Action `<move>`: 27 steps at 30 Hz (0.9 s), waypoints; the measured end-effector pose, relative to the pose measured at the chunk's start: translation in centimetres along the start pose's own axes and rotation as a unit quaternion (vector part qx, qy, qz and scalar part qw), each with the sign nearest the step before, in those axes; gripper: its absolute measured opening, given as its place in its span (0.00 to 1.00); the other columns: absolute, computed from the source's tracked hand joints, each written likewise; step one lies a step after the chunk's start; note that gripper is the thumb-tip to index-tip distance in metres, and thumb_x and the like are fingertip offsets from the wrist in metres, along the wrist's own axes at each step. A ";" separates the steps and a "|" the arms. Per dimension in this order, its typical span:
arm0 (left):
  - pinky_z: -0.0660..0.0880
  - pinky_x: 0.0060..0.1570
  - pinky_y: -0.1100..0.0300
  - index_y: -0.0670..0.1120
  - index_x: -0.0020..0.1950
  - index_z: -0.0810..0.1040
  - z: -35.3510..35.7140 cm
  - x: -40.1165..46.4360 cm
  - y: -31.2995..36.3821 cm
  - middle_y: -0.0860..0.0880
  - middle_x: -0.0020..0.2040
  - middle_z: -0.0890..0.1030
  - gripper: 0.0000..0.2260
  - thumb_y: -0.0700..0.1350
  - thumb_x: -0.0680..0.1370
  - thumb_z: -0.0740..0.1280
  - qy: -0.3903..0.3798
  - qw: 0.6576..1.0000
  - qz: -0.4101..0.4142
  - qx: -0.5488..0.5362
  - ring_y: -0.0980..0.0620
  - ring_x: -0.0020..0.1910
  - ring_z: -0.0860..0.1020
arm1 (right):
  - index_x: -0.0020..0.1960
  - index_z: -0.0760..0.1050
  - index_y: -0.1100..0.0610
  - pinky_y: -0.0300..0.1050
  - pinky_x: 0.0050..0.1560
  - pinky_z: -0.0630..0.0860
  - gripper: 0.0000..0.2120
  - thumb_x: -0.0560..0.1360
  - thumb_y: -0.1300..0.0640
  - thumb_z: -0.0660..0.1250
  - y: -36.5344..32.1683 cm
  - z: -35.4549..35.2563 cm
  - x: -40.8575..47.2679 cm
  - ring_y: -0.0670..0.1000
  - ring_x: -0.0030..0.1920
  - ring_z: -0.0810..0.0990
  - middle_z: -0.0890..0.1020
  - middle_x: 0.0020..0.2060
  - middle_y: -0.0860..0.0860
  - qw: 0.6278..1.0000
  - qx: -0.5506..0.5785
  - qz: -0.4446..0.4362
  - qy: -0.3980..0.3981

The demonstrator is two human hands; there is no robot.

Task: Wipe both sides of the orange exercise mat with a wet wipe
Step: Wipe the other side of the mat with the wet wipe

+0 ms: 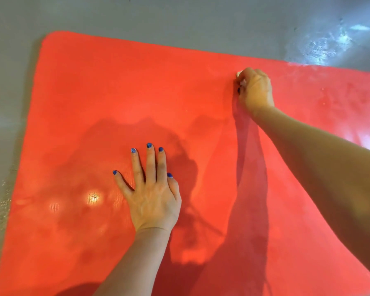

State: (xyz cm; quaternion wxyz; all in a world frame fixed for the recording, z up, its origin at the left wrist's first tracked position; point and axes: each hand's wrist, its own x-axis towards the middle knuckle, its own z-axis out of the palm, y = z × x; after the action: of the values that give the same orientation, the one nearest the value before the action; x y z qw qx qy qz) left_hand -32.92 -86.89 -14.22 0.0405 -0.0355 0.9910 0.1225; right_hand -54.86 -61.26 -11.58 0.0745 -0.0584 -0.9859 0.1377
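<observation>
No brand, label or writing can be read anywhere. 1 orange mat (94, 99) lies flat on a grey glossy floor (179, 18), which shows pale wet-looking glare beyond the fingers of the right hand (255, 90). That hand's fingers are curled around 1 small white wipe (240, 74), pressed to the mat near its far edge. The left hand (152, 193) rests flat on the mat, its 5 fingers straight and spread, nails painted blue.
</observation>
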 end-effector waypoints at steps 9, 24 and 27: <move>0.52 0.71 0.26 0.45 0.77 0.70 0.4 0.0 2.5 0.45 0.79 0.65 0.26 0.47 0.79 0.55 0.018 0.998 0.039 -0.040 0.44 0.81 0.56 | 0.57 0.79 0.61 0.45 0.43 0.69 0.18 0.74 0.60 0.55 1.5 1.0 -1.0 0.62 0.46 0.77 0.78 0.45 0.61 0.998 0.029 -0.056 0.003; 0.49 0.72 0.26 0.49 0.82 0.61 1.0 -0.8 4.9 0.46 0.83 0.56 0.28 0.54 0.81 0.51 -0.051 0.995 0.076 0.035 0.39 0.82 0.49 | 0.52 0.79 0.66 0.48 0.41 0.64 0.13 0.73 0.63 0.59 8.9 -1.5 4.1 0.64 0.48 0.79 0.81 0.49 0.62 0.997 -0.072 0.015 -0.002; 0.49 0.72 0.25 0.49 0.81 0.61 1.0 -0.8 4.9 0.45 0.83 0.56 0.28 0.54 0.81 0.51 -0.058 0.995 0.077 0.028 0.39 0.82 0.49 | 0.45 0.82 0.66 0.51 0.47 0.74 0.15 0.68 0.62 0.59 4.6 -0.5 2.3 0.64 0.48 0.80 0.83 0.47 0.62 0.995 -0.025 -0.091 -0.010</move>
State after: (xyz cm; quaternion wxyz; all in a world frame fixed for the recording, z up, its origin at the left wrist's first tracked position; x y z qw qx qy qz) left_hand -32.48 -81.84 -13.95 0.0893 0.0491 0.9898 0.0993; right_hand -56.64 -56.44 -12.10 0.0755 0.0314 -0.9910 0.1057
